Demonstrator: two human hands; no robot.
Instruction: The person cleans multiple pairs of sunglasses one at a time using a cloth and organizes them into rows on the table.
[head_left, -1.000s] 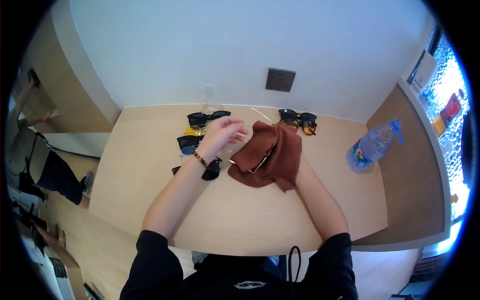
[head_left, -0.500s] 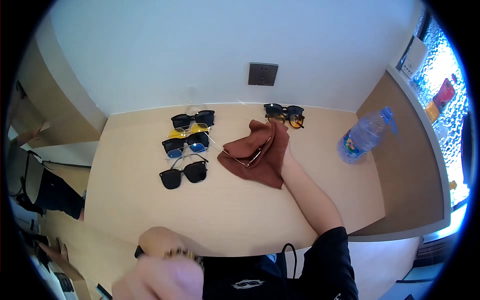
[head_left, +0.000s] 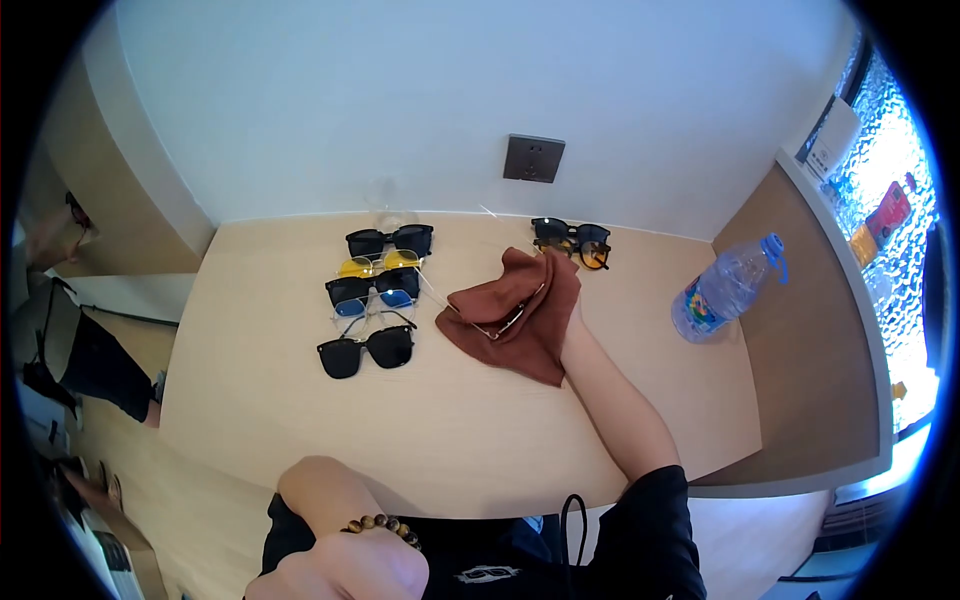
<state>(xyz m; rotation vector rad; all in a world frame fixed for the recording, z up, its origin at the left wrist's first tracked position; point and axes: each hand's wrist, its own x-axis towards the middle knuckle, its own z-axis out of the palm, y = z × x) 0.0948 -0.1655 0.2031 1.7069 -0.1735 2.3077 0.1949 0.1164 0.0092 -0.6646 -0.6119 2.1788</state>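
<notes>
My right hand [head_left: 573, 312] is mostly hidden beneath a brown cleaning cloth [head_left: 545, 345] and grips it over the table. In the cloth's folds lie thin metal-framed eyeglasses [head_left: 497, 331], with one slim temple sticking out to the left. The lenses are largely covered. Close to the camera at the bottom left, my left hand [head_left: 345, 570] is raised above the table's front edge. Its fingers look curled, partly cut off by the frame, and their contents are hidden. A beaded bracelet [head_left: 378, 522] circles that wrist.
Left of the cloth, several sunglasses [head_left: 366, 351] stand in a column, some yellow or blue tinted. Two more pairs [head_left: 572, 233] sit by the wall. A plastic bottle [head_left: 712, 298] stands near the right side panel [head_left: 820, 330]. Another person [head_left: 100, 365] is at far left.
My left hand has shifted slightly right and is less blurred. The view has tilted a little. My right hand and the cloth hold nearly the same place.
</notes>
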